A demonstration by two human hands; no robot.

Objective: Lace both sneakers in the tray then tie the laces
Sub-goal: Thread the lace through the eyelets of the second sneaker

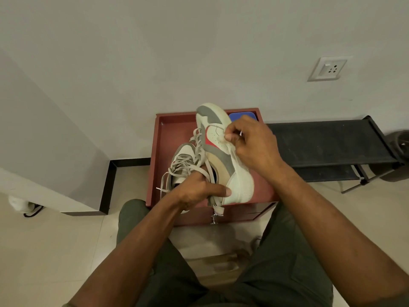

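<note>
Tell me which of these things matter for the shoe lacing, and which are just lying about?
In use: held sneaker, second sneaker, laces, red tray, left hand, right hand.
Lying about: blue object, black rack, wall socket.

The right hand (250, 145) hides a blue object (238, 116); the second sneaker (184, 160) is half covered.

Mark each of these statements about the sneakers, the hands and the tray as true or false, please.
1. Both hands hold one sneaker above the tray. True.
2. The left hand grips the toe. False: it holds the heel end.
3. The right hand pinches a lace end. True.
4. The second sneaker lies on the floor. False: it sits in the tray.
5. The tray is blue. False: it is red-brown.
</note>
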